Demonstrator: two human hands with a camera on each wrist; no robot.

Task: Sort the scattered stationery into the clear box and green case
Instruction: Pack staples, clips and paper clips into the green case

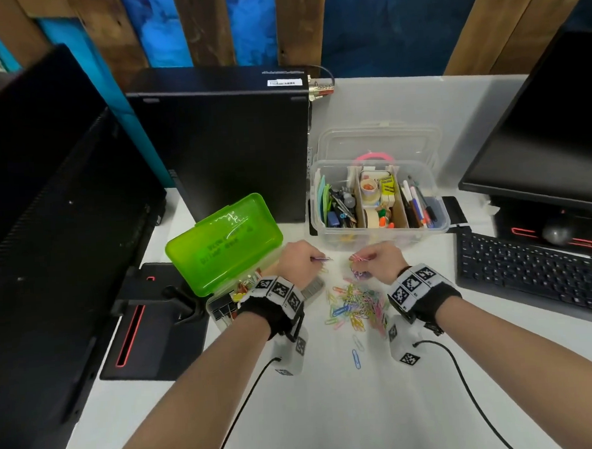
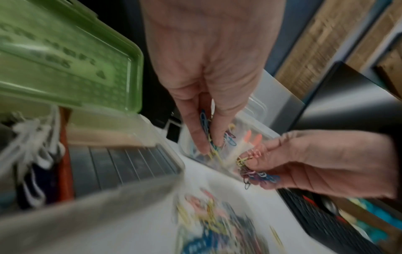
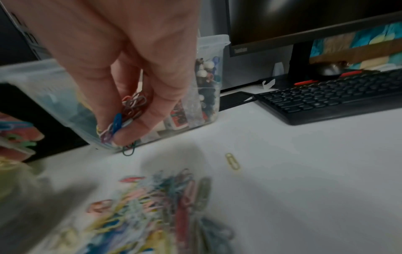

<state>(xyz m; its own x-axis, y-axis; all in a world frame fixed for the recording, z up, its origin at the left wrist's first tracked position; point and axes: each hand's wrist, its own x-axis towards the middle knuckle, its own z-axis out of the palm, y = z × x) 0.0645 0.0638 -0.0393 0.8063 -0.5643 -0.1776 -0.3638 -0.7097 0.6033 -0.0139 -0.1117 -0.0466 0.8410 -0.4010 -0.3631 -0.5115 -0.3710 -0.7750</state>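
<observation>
Two bare arms fill the bottom of the head view. The left hand [image 1: 298,260] pinches a bunch of paper clips [image 2: 208,135]. The right hand [image 1: 380,261] pinches another bunch [image 3: 128,113]. Below them, mid-frame, lies the pile of clips [image 1: 355,305] on the white desk [image 1: 332,411]. The green case [image 1: 223,243] stands open at left, the clear box [image 1: 379,199] above. A keyboard [image 1: 533,270] sits at right.

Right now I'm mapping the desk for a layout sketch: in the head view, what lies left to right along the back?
Left monitor → computer tower → clear box → right monitor.
</observation>
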